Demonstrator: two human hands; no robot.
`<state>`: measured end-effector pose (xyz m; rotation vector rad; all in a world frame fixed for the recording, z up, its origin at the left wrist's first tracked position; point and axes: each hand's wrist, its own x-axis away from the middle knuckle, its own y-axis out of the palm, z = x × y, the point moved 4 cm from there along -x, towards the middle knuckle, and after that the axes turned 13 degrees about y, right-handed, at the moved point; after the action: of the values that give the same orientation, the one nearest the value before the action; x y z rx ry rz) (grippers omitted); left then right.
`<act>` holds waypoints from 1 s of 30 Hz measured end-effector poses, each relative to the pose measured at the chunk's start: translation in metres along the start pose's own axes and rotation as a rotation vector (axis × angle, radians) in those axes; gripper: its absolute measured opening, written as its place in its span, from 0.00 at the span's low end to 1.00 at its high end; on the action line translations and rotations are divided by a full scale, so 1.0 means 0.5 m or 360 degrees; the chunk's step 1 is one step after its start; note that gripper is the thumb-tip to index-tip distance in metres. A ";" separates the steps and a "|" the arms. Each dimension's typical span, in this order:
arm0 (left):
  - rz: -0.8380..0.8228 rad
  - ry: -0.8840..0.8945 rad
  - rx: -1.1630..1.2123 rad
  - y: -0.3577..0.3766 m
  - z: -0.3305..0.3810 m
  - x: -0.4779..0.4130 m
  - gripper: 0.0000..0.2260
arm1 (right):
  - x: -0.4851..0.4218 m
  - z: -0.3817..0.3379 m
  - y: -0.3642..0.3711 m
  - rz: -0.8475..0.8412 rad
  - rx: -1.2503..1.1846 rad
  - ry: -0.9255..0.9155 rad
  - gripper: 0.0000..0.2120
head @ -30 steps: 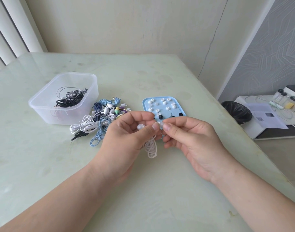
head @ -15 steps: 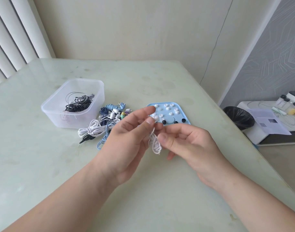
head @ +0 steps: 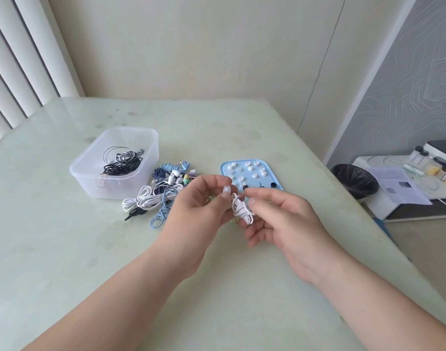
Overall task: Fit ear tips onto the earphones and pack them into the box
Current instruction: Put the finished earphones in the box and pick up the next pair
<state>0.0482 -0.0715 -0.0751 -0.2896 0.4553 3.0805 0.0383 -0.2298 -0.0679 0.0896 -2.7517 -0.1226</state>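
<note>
Above the table's middle, my left hand [head: 199, 206] pinches the earbud end of a coiled white earphone [head: 240, 209]. My right hand [head: 280, 216] holds the bundle's cable from the right with thumb and fingers. Behind my hands lies a blue tray [head: 254, 171] with several white and a few black ear tips. A clear plastic box [head: 115, 168] at the left holds coiled black and white earphones. Between box and tray lies a pile of loose earphones [head: 163, 191] in white, blue and dark colours.
The pale green table [head: 64, 249] ends at a right edge beside my right forearm. Off the table to the right sit a black bin [head: 356, 181] and a low white stand [head: 406, 188] with jars and papers. Walls stand behind.
My head has tilted so the scene sits lower in view. Both hands have shifted slightly, my right hand dropping under the white bundle and cupping it.
</note>
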 end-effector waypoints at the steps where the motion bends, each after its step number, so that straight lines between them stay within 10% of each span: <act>1: -0.0020 0.0034 -0.0120 0.001 0.000 0.001 0.05 | -0.002 -0.002 -0.004 0.0029 -0.0041 0.0016 0.09; 8: -0.0307 0.0038 -0.0294 0.016 0.013 0.013 0.18 | -0.004 -0.019 -0.010 0.0102 -0.0190 0.0050 0.11; 16: -0.0134 0.0290 -0.0570 -0.013 0.092 -0.001 0.07 | -0.025 -0.092 0.070 0.0157 0.0262 -0.0043 0.29; 23: 0.0362 0.0290 -0.1113 -0.203 0.225 -0.109 0.04 | -0.055 -0.153 0.201 -0.0010 0.0263 -0.0065 0.19; 30: 0.0178 -0.0157 -0.1801 -0.267 0.225 -0.229 0.11 | -0.056 -0.129 0.239 -0.0091 0.0252 0.0048 0.11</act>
<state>0.1460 0.0901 0.0138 -0.0935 -1.3343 3.0384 0.0832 -0.1134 -0.0071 0.2109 -2.7255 0.0813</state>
